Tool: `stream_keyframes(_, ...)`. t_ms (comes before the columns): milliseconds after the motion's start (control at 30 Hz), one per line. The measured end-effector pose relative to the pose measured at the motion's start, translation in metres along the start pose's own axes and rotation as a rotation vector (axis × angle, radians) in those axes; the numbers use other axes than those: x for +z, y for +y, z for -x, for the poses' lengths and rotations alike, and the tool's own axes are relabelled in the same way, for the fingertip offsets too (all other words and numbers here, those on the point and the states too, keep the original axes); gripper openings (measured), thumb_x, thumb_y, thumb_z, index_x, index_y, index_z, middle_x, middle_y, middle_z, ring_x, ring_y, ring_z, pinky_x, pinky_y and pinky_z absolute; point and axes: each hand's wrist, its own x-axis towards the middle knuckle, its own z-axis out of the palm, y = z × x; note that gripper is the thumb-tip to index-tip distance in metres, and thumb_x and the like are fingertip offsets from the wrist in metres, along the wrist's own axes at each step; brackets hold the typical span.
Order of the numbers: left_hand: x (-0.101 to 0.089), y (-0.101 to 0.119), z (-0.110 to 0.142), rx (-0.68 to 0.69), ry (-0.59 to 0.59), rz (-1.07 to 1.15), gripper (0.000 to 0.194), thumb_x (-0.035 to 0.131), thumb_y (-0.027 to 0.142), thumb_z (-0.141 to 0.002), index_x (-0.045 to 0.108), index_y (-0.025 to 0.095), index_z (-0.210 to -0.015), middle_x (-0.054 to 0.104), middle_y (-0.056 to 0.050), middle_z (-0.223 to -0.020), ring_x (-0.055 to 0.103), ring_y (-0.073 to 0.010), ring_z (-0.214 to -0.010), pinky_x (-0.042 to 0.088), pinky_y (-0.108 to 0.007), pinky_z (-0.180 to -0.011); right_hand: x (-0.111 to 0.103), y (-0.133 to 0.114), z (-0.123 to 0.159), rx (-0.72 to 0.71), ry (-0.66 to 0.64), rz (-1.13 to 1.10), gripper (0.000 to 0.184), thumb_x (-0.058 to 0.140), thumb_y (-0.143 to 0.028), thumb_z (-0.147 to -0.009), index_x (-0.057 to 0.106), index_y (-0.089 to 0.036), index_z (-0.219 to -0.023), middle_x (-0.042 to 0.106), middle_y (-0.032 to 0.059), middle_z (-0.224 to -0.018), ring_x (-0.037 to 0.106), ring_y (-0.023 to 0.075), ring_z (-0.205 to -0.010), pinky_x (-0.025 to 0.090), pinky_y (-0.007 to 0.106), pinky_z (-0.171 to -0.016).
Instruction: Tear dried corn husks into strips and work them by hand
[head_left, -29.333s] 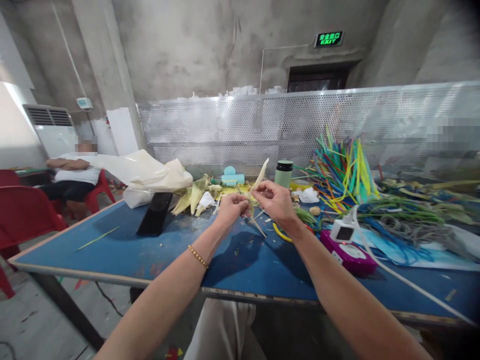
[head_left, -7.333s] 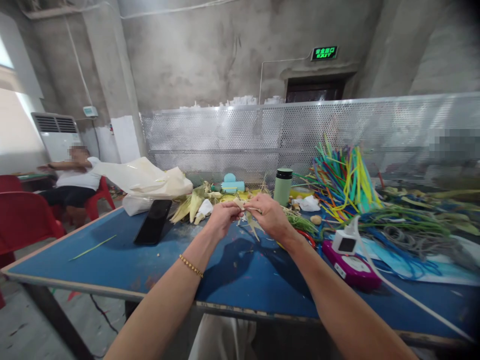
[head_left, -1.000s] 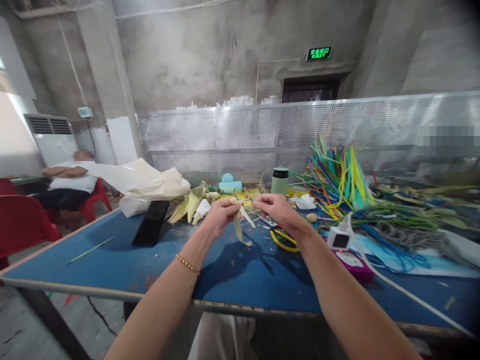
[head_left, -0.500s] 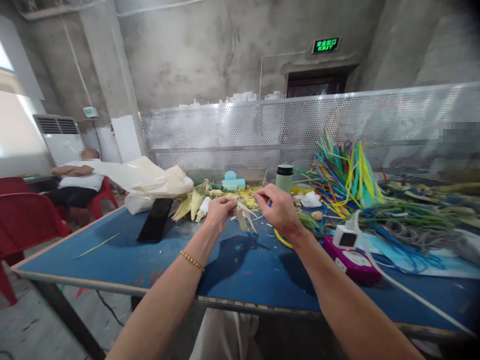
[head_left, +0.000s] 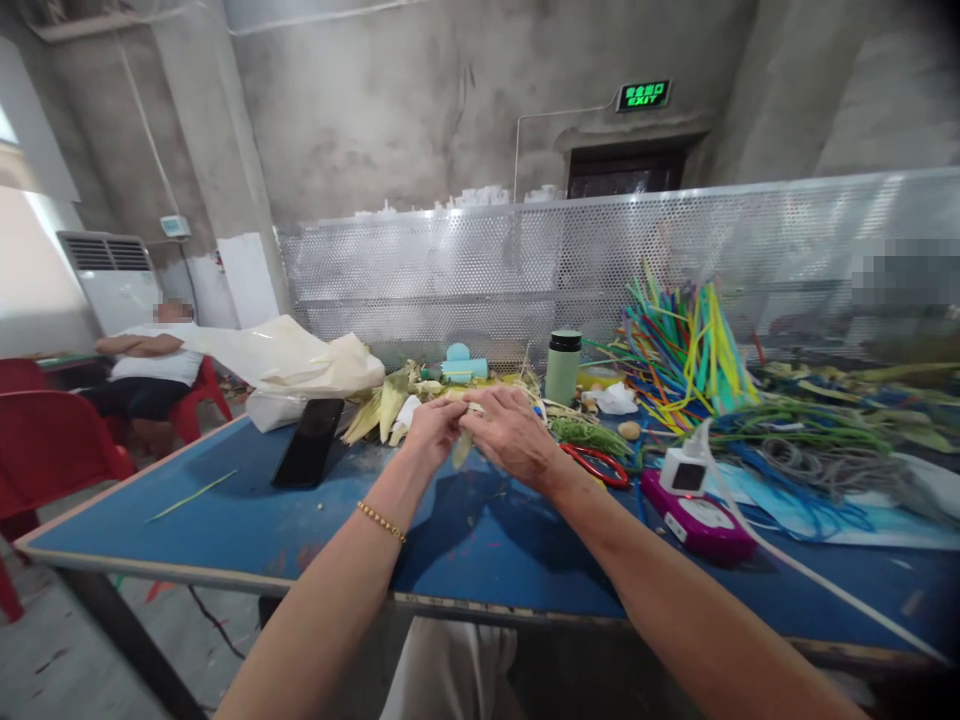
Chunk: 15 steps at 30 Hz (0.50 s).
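The pale husk strip (head_left: 461, 450) is between my two hands, low at the fingertips. My left hand (head_left: 433, 432) is closed narrow, thumb and fingers pinched near the strip's upper end. My right hand (head_left: 514, 435) comes in over it from the right, fingers bent and bunched, its tips meeting my left ones; they cover the contact, so I cannot tell whether they pinch the strip or only rest against it.

The visible part runs downward from my fingers, its long axis close to upright in my view, with the lower end leaning slightly left. Neither hand is clearly nearer, since both meet at its upper end; the lower end hangs below the fingertips, over the blue worktop (head_left: 300, 530). Whatever is folded inside my grip is hidden.

More dry husks (head_left: 390, 405) lie just beyond my left hand, with the black phone (head_left: 307, 443) farther left. Beyond my right hand stands the green flask (head_left: 562, 372), upright, and a red looped handle (head_left: 622, 478) lies to the right, nearer me than the flask.
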Motion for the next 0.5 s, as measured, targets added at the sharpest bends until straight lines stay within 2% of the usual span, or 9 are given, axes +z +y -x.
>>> stream_keyframes(67,0.001,-0.001,0.000,0.002,0.014,-0.013,0.016,0.071,0.005,-0.053,0.057,0.012,-0.059,0.056,0.001,-0.052,0.051,-0.0078,-0.046,0.041,-0.020,-0.049,0.000,0.000,-0.001,0.023,0.046,-0.067,0.022,0.047,-0.019,-0.091,0.067,-0.019,-0.100,0.060,0.0114,-0.114,0.047,0.0248,-0.105,0.036,0.041,-0.091)
stream_keyframes(200,0.003,0.000,0.001,0.047,0.022,-0.084,0.013,0.070,0.007,-0.055,0.060,0.011,-0.062,0.059,0.000,-0.055,0.052,-0.0077,-0.046,0.043,-0.021,-0.051,0.007,0.006,0.001,0.148,0.158,-0.280,0.032,0.046,-0.014,-0.090,0.064,-0.020,-0.116,0.065,0.0095,-0.102,0.053,0.0212,-0.094,0.041,0.037,-0.085)
stream_keyframes(267,0.003,0.001,0.002,0.055,0.013,-0.127,0.011,0.070,0.009,-0.056,0.062,0.010,-0.064,0.061,-0.001,-0.057,0.054,-0.0089,-0.047,0.044,-0.023,-0.052,0.010,0.009,0.002,0.219,0.190,-0.389,0.034,0.047,-0.012,-0.088,0.066,-0.021,-0.114,0.069,0.0077,-0.097,0.057,0.0196,-0.089,0.043,0.035,-0.083)
stream_keyframes(367,0.003,0.003,0.004,0.080,0.010,-0.179,0.012,0.072,0.012,-0.057,0.064,0.010,-0.065,0.061,-0.002,-0.057,0.054,-0.0094,-0.048,0.044,-0.024,-0.052,0.013,0.010,0.002,0.413,0.193,-0.558,0.029,0.050,-0.015,-0.084,0.073,-0.022,-0.101,0.073,0.0052,-0.093,0.061,0.0182,-0.084,0.046,0.032,-0.080)
stream_keyframes(500,0.007,0.003,0.006,0.093,-0.047,-0.248,0.014,0.073,0.016,-0.057,0.066,0.010,-0.067,0.064,-0.003,-0.060,0.055,-0.0098,-0.049,0.044,-0.023,-0.051,0.012,0.012,0.000,0.731,0.179,-0.817,0.022,0.056,-0.027,-0.079,0.074,-0.018,-0.088,0.073,0.0048,-0.081,0.064,0.0180,-0.072,0.049,0.028,-0.066)
